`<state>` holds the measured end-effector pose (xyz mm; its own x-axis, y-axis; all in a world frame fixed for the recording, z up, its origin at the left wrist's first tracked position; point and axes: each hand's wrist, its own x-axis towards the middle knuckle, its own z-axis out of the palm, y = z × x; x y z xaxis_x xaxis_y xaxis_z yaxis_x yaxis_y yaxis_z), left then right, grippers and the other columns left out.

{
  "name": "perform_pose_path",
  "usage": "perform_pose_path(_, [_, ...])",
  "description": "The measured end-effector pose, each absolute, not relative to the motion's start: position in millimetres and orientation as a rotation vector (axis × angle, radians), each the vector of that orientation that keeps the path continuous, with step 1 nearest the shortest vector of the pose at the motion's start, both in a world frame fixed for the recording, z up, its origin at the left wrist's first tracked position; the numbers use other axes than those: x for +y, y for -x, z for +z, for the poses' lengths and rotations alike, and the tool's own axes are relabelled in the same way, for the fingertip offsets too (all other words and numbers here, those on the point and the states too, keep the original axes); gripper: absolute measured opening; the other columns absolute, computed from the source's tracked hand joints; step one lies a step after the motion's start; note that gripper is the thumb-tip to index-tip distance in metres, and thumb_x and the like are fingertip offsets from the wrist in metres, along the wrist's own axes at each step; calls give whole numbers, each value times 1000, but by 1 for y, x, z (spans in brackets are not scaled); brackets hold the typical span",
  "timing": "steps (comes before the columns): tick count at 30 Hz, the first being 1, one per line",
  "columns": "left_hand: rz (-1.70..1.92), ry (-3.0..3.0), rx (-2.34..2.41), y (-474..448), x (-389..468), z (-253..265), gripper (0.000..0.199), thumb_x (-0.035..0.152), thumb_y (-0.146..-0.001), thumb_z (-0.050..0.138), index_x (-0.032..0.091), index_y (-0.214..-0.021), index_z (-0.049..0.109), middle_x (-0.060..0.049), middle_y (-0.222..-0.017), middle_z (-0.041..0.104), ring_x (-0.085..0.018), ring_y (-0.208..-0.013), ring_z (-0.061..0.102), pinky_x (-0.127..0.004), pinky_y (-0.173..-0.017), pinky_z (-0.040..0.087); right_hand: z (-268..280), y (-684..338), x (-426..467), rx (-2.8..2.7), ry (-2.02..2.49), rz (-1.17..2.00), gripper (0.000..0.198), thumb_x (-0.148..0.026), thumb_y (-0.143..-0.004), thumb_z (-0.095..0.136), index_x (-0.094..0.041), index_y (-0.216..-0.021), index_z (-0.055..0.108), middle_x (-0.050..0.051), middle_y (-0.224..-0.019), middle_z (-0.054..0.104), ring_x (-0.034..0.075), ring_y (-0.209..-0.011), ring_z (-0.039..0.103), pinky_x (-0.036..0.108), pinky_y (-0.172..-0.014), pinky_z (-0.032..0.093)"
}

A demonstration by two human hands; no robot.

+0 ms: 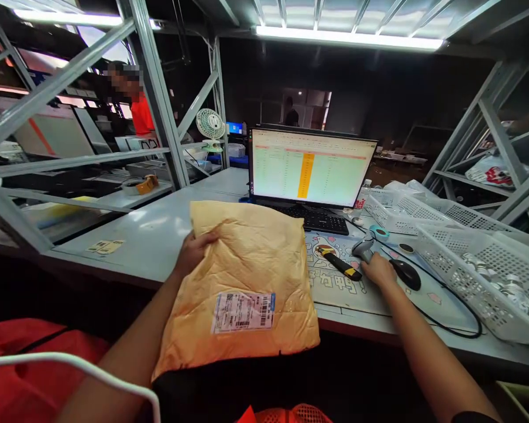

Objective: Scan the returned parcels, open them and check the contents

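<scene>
My left hand grips the left edge of a yellow padded mailing envelope, thumb on its front. The envelope hangs tilted before the desk's front edge, with a white printed shipping label on its lower half facing me. My right hand is closed round the handle of a grey barcode scanner, low over the desk mat. Just left of that hand lies a black and yellow utility knife. A black computer mouse sits right beside it, on the other side.
A monitor showing a spreadsheet stands behind a black keyboard. White perforated baskets, one holding small bottles, line the right side. A black cable loops near the front edge. Metal posts frame the desk; a person in orange stands beyond.
</scene>
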<state>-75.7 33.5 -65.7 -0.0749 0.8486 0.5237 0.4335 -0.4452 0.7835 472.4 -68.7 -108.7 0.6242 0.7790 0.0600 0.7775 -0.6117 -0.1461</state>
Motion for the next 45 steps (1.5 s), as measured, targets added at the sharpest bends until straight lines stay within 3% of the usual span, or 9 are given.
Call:
perform_pose_path(8, [1269, -1529, 1425, 13, 64, -71, 13, 26, -70, 73, 20, -80, 80, -5, -95, 77, -29, -102, 74, -39, -105, 59, -92, -468, -57, -1252, 2735, 81, 57, -42, -93, 62, -5, -135, 62, 29, -130, 68, 40, -126, 66, 44, -98, 54])
perform_pose_path(12, [1203, -1441, 1404, -1, 77, -69, 14, 21, -69, 71, 19, -81, 79, -3, -87, 77, -27, -96, 74, -40, -102, 60, -52, -466, -83, -1356, 2603, 299, 43, -49, -95, 59, -11, -110, 72, 16, -92, 75, 27, -84, 73, 34, -69, 56])
perform_pose_path(16, [1166, -1353, 1379, -13, 84, -75, 23, 21, -70, 69, 18, -91, 79, -2, -84, 76, -26, -90, 75, -38, -94, 62, 5, -436, -139, -1678, 2147, 841, 50, -64, -84, 72, -18, -102, 73, 0, -63, 60, 13, -48, 49, 24, -43, 37])
perform_pose_path(21, [1135, -1267, 1370, -20, 84, -80, 28, 25, -69, 69, 18, -95, 77, -1, -87, 77, -24, -83, 74, -34, -83, 64, 51, -377, -173, -2152, 1772, 1006, 40, -59, -84, 76, -20, -94, 77, 1, -80, 70, 18, -72, 62, 25, -62, 50])
perform_pose_path(27, [1130, -1270, 1384, -18, 85, -81, 32, 30, -64, 71, 17, -94, 76, -2, -94, 80, -25, -86, 74, -30, -70, 60, 41, -374, -156, -2203, 1701, 1027, 41, -59, -88, 73, -22, -105, 79, 2, -96, 76, 25, -91, 69, 31, -80, 56])
perform_pose_path(32, [1075, -1357, 1392, 3, 88, -82, 43, 41, -58, 78, 13, -90, 78, -8, -88, 81, -31, -81, 75, -32, -63, 57, -2, -421, -127, -2015, 1995, 651, 49, -66, -93, 62, -22, -109, 75, 5, -98, 77, 26, -90, 71, 33, -81, 54])
perform_pose_path(37, [991, -1627, 1471, 40, 101, -101, 56, 58, -61, 78, 14, -97, 79, -12, -97, 82, -35, -92, 76, -35, -71, 58, -67, -476, -88, -1690, 2488, 69, 52, -55, -98, 56, -15, -129, 68, 17, -121, 75, 35, -113, 70, 38, -89, 52])
perform_pose_path(41, [993, -1567, 1564, 58, 105, -119, 60, 62, -66, 76, 15, -104, 78, -13, -101, 82, -36, -95, 76, -36, -72, 59, -98, -499, -68, -1530, 2709, 30, 55, -46, -102, 52, -13, -147, 54, 21, -136, 68, 36, -124, 67, 42, -95, 51])
perform_pose_path(45, [981, -1487, 1532, 59, 104, -124, 60, 61, -66, 77, 15, -105, 76, -12, -100, 82, -35, -94, 77, -34, -70, 60, -85, -496, -51, -1417, 2792, 94, 62, -59, -100, 50, -12, -137, 63, 25, -133, 69, 42, -123, 67, 49, -96, 52])
